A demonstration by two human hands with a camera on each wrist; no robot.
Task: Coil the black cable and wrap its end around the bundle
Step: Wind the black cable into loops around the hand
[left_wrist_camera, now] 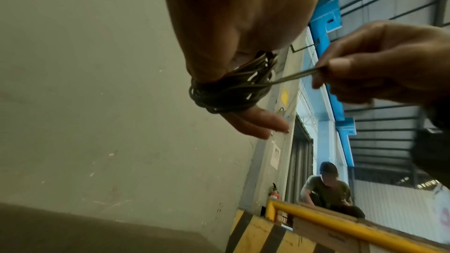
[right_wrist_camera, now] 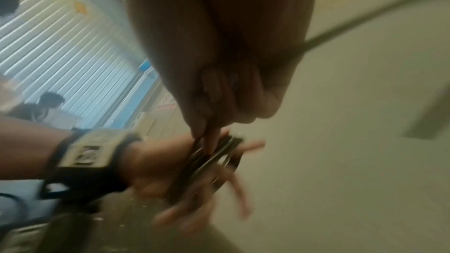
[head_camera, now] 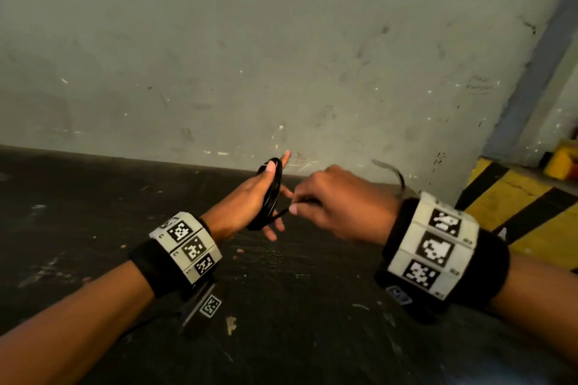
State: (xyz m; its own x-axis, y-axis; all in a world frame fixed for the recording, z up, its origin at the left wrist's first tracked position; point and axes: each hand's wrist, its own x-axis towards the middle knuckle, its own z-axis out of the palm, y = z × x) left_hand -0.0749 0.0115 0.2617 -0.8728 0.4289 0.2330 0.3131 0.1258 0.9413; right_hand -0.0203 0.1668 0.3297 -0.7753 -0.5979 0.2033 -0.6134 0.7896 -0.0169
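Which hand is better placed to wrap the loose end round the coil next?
Right. The right hand already pinches the cable's free end, while the left hand is occupied, the coil looped around its fingers.

Black cable [head_camera: 271,194]; yellow-and-black striped kerb [head_camera: 513,197]; grey wall [head_camera: 281,56].

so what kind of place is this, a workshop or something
Probably a warehouse or factory hall: blue steel beams, corrugated wall cladding, yellow-and-black hazard striping and a yellow rail.
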